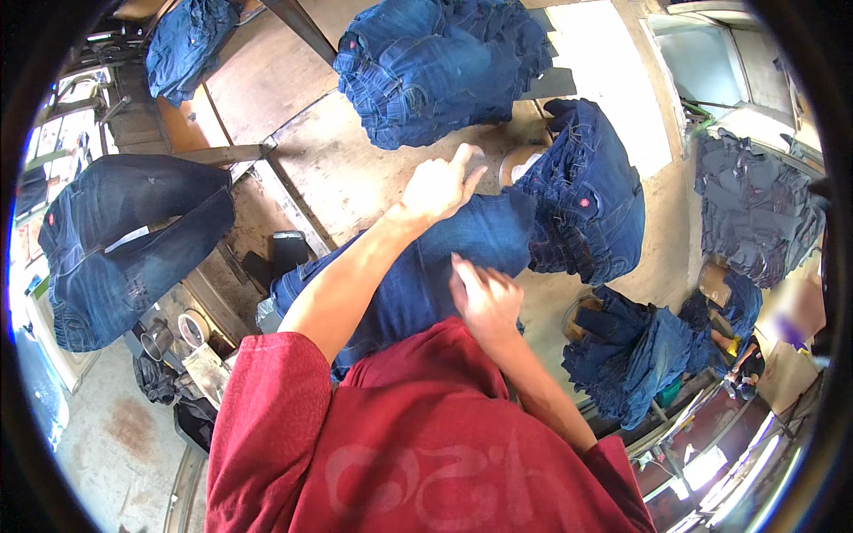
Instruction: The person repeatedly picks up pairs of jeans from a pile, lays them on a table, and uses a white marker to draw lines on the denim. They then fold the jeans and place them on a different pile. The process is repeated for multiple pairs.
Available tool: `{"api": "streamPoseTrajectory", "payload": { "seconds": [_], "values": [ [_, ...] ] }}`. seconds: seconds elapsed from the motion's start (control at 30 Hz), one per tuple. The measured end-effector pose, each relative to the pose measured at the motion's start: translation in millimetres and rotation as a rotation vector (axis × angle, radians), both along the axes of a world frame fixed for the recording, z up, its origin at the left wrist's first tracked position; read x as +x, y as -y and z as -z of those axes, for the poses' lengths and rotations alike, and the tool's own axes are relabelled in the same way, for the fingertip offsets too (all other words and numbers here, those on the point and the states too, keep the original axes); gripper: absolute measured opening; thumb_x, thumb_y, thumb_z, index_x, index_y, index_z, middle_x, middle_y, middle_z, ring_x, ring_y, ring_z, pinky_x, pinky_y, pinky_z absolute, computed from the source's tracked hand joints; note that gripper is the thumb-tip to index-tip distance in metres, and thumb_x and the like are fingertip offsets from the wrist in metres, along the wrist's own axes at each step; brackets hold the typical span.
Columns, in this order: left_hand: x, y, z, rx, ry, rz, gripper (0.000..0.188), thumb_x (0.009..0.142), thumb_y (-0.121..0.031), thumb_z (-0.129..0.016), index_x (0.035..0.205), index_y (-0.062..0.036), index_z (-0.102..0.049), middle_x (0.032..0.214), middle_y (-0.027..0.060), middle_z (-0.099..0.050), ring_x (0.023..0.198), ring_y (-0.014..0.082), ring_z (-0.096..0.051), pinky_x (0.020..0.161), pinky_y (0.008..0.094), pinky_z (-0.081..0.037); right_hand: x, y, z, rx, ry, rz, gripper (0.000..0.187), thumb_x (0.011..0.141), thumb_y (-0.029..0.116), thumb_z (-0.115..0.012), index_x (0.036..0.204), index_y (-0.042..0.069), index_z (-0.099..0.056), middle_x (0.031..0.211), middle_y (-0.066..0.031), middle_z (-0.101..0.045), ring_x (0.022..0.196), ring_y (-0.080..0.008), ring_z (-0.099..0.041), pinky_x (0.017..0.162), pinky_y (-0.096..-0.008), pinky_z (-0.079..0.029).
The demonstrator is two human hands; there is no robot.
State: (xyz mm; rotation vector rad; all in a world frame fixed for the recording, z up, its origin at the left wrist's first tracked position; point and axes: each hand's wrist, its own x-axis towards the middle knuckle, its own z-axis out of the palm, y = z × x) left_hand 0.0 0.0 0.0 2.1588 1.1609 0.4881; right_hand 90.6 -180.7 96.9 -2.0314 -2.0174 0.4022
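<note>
Left hand loosely curled, resting on jeans spread across wooden table; right hand flat, fingers spread, pressing denim. Smoothing step, likely; next move calls for firm grip on fabric edge.

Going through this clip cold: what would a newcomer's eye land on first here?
Blue denim is everywhere: a tall stack of folded jeans at the top of the wooden table, another pile to the right, and a pair draped at the left. At the centre, the person in a red shirt works a pair of jeans laid flat, left hand fisted on the far end, right hand pressing nearer the body.
</note>
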Motion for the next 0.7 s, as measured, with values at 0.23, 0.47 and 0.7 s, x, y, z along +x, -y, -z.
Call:
{"api": "streamPoseTrajectory", "payload": {
  "seconds": [0.23,0.47,0.7],
  "values": [
    [-0.6,1.0,9.4,-0.12,0.036,-0.03,0.035,0.107,-0.037,-0.067,0.131,-0.0124,-0.06,0.064,0.0199,-0.068,0.058,0.0399,-0.071,0.057,0.0511,-0.058,4.2,23.3,-14.1,0.028,-0.166,0.111,0.028,0.082,0.002,-0.083,0.108,0.013,-0.081,0.082,-0.0035,-0.078,0.062,-0.0206,-0.073,0.056,-0.0353,-0.057],
    [0.2,1.3,6.8,-0.139,0.011,-0.037,0.033,0.106,-0.036,-0.068,0.129,-0.0132,-0.06,0.065,0.0201,-0.069,0.059,0.0408,-0.071,0.058,0.0515,-0.058,-4.8,-33.3,7.8,0.156,-0.095,0.06,0.018,0.089,0.013,-0.081,0.107,0.013,-0.08,0.076,-0.0032,-0.075,0.057,-0.0204,-0.069,0.053,-0.0352,-0.055],
    [1.3,4.2,9.3,-0.169,0.128,-0.042,0.028,0.107,-0.032,-0.066,0.129,-0.0148,-0.059,0.069,0.021,-0.071,0.063,0.0431,-0.073,0.06,0.0557,-0.059,1.2,-18.7,1.7,0.021,0.004,-0.01,0.015,0.089,0.015,-0.082,0.103,0.014,-0.078,0.069,-0.0022,-0.071,0.055,-0.0209,-0.068,0.049,-0.0374,-0.053]
  ]
}}
